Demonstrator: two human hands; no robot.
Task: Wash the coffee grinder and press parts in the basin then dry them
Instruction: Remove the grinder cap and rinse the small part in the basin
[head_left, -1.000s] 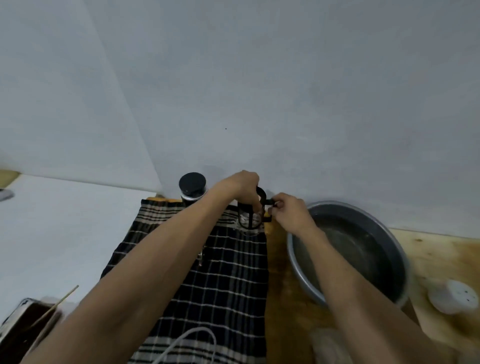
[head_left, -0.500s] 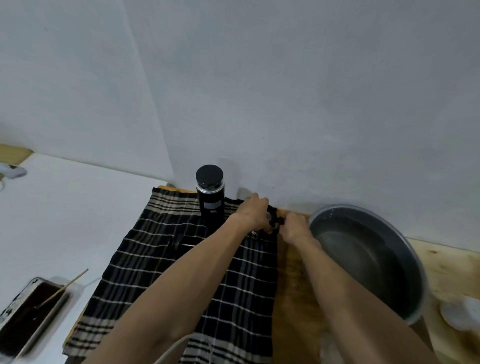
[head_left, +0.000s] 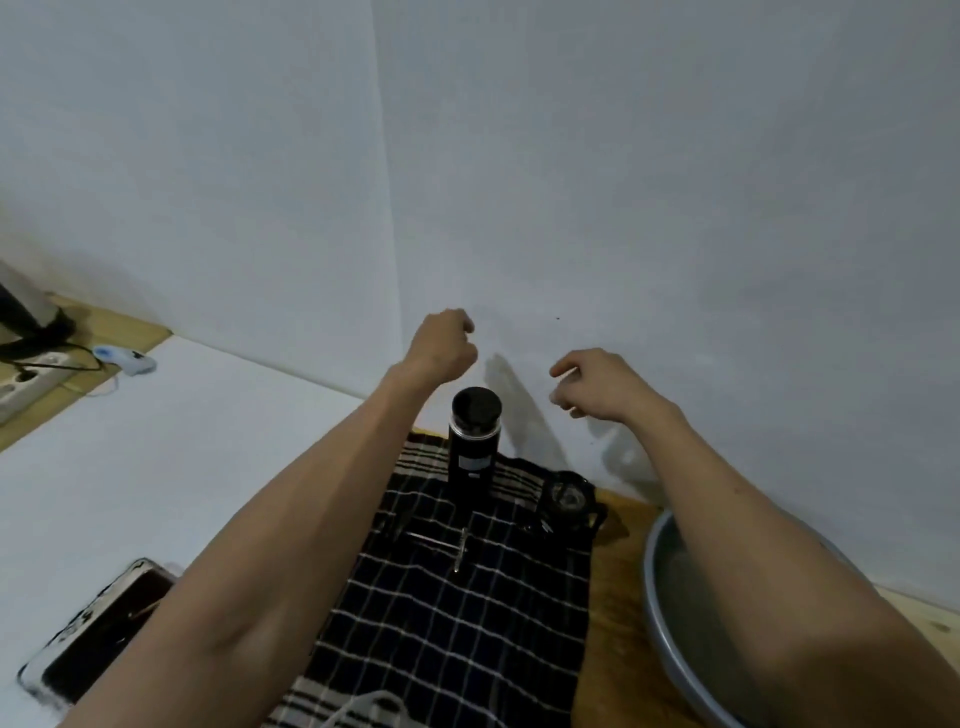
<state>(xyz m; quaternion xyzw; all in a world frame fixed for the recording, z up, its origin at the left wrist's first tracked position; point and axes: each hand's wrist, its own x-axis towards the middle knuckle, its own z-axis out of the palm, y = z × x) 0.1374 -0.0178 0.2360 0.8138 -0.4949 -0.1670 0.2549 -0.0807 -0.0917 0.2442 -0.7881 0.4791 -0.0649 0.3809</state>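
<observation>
A black cylindrical coffee grinder (head_left: 474, 447) stands upright at the far end of a dark plaid cloth (head_left: 457, 613). To its right the small glass press beaker (head_left: 566, 501) with a black frame stands on the cloth's far right corner. A thin metal rod (head_left: 460, 548) and other small metal parts lie on the cloth in front of the grinder. My left hand (head_left: 441, 345) is raised above the grinder, fingers curled, holding nothing. My right hand (head_left: 597, 384) hovers above the beaker, fingers loosely apart and empty. The grey metal basin (head_left: 662, 613) sits at the right.
The cloth and basin rest on a wooden tabletop (head_left: 608, 623) against a white wall. A white surface (head_left: 156, 467) lies to the left, with a dark tray (head_left: 98, 639) at its near edge. A power strip (head_left: 26, 379) and cables sit far left.
Both hands have let go of the press beaker, left standing on the cloth, and have risen away from it. The view has tilted up and shifted left.
</observation>
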